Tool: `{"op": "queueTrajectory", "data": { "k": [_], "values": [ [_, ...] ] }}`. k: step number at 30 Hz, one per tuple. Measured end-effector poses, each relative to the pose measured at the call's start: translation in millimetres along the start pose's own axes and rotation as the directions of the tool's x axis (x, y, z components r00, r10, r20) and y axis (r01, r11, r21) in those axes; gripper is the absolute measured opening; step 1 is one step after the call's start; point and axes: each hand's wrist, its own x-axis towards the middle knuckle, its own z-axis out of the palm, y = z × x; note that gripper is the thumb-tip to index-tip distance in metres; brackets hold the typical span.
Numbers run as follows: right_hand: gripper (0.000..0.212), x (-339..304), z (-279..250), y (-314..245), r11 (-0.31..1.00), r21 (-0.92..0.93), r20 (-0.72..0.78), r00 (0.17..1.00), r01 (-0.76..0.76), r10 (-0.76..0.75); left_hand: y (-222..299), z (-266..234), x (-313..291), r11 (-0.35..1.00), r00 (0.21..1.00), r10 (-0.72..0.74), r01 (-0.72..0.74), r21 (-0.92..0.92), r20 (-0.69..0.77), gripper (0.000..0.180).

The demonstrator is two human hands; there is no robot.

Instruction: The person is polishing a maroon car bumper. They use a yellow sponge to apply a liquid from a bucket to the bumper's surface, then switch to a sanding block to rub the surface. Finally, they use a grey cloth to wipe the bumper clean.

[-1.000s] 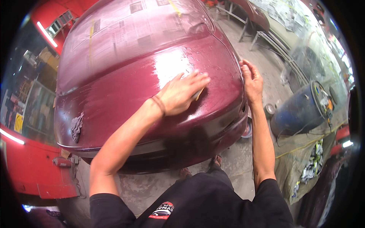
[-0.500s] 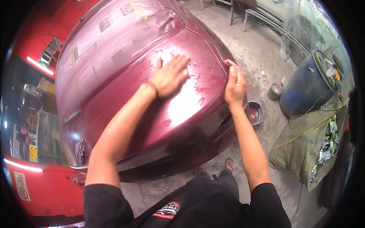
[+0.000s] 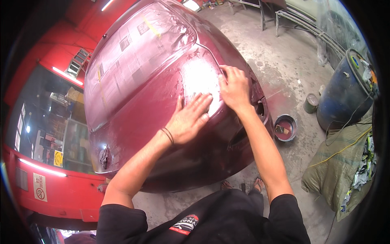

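A dark red car body [image 3: 142, 134] fills the middle, its broad upper panel wet with streaks and drops under a bright reflection. My left hand [image 3: 190, 121] lies flat on that panel, fingers stretched out and thumb apart; whether something thin is under the palm is hidden. Further right, my right hand [image 3: 235, 88] rests on the panel near its side edge, fingers extended and slightly bent, gripping nothing visible. Beyond both hands, the car's glass is masked with a paper-and-film cover [image 3: 130, 57] and yellow tape. A dark crumpled rag [image 3: 104, 157] lies on the car's left corner.
On the floor right of the car are a basin [image 3: 293, 132] of reddish water with a block in it, and a can [image 3: 311, 102]. A blue drum [image 3: 343, 91] and a stuffed sack [image 3: 337, 166] stand farther right. Metal trestles [image 3: 300, 18] are at the back.
My left hand has slid nearer to me along the wet panel. My right hand has come inward from the side edge onto the panel. The view has shifted, so the car sits farther right.
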Motion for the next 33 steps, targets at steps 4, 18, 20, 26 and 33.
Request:
{"op": "queueTrajectory", "data": {
  "k": [4, 18, 20, 26, 33],
  "values": [
    [0.045, -2, 16, -10, 0.999, -0.02, 0.049, 0.998, 0.049, -0.048, -78, -7, 98, 0.953, 0.948, -0.298, 0.303, 0.026, -0.115, 0.069],
    [0.042, -6, 6, 9, 0.999, 0.015, -0.025, 0.999, 0.036, -0.036, -23, 3, 89, 0.978, 0.975, -0.208, 0.206, -0.043, -0.073, 0.069],
    [0.042, -9, 7, 3, 0.999, 0.028, -0.014, 0.999, 0.034, -0.034, -59, -10, 128, 0.948, 0.942, -0.319, 0.318, -0.023, -0.107, 0.068],
    [0.042, -9, 18, -7, 0.996, 0.045, -0.01, 0.997, 0.072, -0.071, -101, -19, 185, 0.851, 0.845, -0.522, 0.525, -0.009, -0.118, 0.071],
    [0.034, 16, 6, 3, 0.985, -0.162, 0.05, 0.998, 0.051, -0.043, -24, 3, 104, 0.964, 0.961, -0.239, 0.217, -0.154, -0.139, 0.069]
  ]
}}
